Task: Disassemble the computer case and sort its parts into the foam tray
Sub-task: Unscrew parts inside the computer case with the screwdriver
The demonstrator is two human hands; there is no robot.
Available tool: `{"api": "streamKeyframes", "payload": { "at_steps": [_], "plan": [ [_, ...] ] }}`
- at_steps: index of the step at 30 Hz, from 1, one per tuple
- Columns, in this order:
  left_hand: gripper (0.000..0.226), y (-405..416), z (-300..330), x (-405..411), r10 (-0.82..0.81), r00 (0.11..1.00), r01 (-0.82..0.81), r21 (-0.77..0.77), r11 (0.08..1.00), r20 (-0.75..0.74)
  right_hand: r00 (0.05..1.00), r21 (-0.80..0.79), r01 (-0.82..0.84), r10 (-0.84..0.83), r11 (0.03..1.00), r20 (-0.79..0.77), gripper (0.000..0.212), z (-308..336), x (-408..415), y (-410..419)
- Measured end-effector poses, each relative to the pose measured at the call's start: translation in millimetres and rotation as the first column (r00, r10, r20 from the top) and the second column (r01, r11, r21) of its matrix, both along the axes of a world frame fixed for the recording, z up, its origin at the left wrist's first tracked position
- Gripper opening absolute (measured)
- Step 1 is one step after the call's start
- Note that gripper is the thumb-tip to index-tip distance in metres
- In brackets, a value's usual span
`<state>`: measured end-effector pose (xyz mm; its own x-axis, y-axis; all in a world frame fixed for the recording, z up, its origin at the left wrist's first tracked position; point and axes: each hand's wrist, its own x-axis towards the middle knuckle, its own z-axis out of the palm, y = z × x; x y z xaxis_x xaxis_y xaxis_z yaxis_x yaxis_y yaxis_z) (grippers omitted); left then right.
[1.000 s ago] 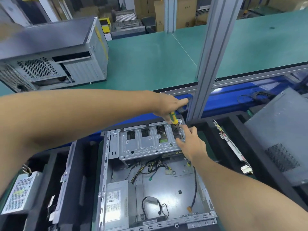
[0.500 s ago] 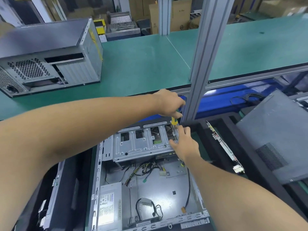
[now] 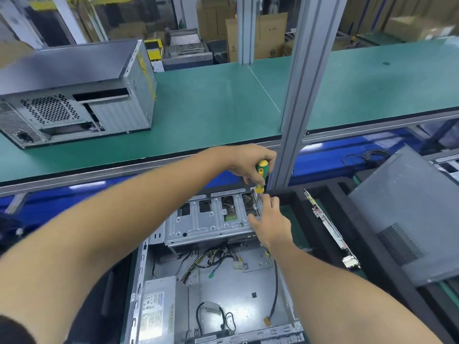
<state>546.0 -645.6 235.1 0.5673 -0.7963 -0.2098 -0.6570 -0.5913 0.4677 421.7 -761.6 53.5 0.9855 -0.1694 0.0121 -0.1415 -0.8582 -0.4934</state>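
Green workbench [image 3: 211, 108] behind, my left hand [image 3: 250, 161] gripping the screwdriver [image 3: 260, 176] over the drive cage [image 3: 211, 222], my right hand [image 3: 272, 225] pinching its tip.

Electronics disassembly line in a factory or warehouse.
A long green-matted tabletop [image 3: 211, 108] on aluminium framing [image 3: 301, 95] carries a closed computer tower [image 3: 74, 95]; stacked cardboard boxes [image 3: 268, 38] fill the background, and black foam trays [image 3: 320, 219] hold removed parts.
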Motion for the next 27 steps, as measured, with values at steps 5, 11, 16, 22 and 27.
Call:
{"api": "streamKeyframes", "payload": {
  "at_steps": [5,11,16,22,27],
  "plan": [
    [0.032,16,-75,-30,0.350,0.932,-0.356,-0.437,0.826,-0.097,0.993,0.005,-0.004,0.003,1.000,0.121,0.054,8,-6,1],
    [0.029,4,-124,-49,0.500,0.849,-0.509,-0.508,0.695,-0.168,0.954,0.018,-0.005,-0.001,1.000,0.298,0.050,10,-9,0],
    [0.030,3,-126,-57,0.487,0.843,-0.531,-0.502,0.683,-0.229,0.937,0.317,-0.031,-0.083,0.948,0.340,0.060,16,-14,-5],
    [0.040,5,-132,-66,0.456,0.841,-0.534,-0.588,0.607,-0.292,0.943,0.068,-0.056,0.031,0.996,0.331,0.038,123,65,-18],
    [0.023,5,-134,-66,0.472,0.831,-0.547,-0.591,0.593,-0.295,0.934,-0.389,-0.352,0.293,0.851,-0.205,0.042,178,101,-6]
  ]
}}
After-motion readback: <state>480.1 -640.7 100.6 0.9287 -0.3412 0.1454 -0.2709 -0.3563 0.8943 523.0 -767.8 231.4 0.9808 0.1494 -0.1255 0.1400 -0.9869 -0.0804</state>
